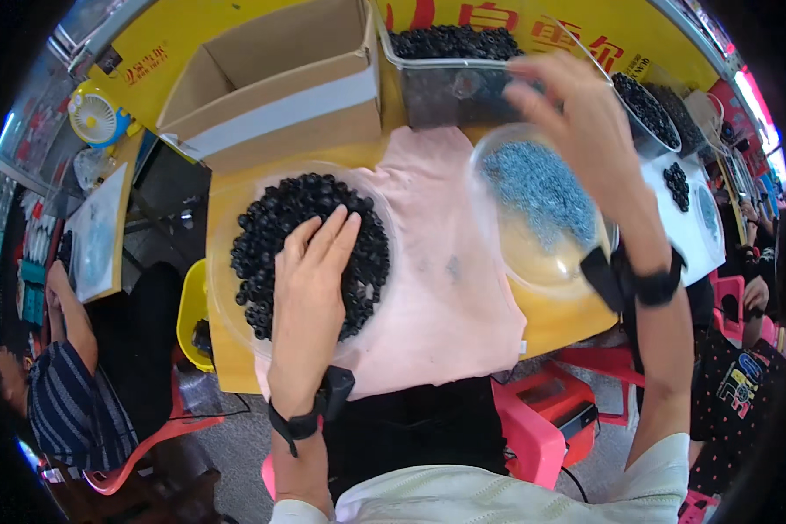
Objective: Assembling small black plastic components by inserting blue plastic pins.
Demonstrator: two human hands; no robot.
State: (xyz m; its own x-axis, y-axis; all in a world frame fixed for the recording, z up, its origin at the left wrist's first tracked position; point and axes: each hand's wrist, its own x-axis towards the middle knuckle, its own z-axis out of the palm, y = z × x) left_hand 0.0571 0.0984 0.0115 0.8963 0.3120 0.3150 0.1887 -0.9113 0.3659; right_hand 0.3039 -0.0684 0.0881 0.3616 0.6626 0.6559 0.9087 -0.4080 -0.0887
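My left hand (310,279) rests with its fingers stretched out on a heap of small round black plastic parts (279,214), which fill a clear round tray (224,301). No part shows gripped in it. Slightly blurred, my right hand (581,109) is raised by the near right corner of a clear rectangular bin (454,92). Its thumb and fingers are spread, with nothing visible between them. More black parts (454,41) fill that bin. Below my right hand stands a clear round tub (533,266) with many small bluish metal screws (537,188). Both wrists carry black straps.
A pink cloth (441,297) lies between tray and tub on the yellow table (576,327). An open cardboard box (297,113) stands behind the tray. Further bins of black parts (646,109) are at right. A yellow bucket (192,314) stands left; other people sit on both sides.
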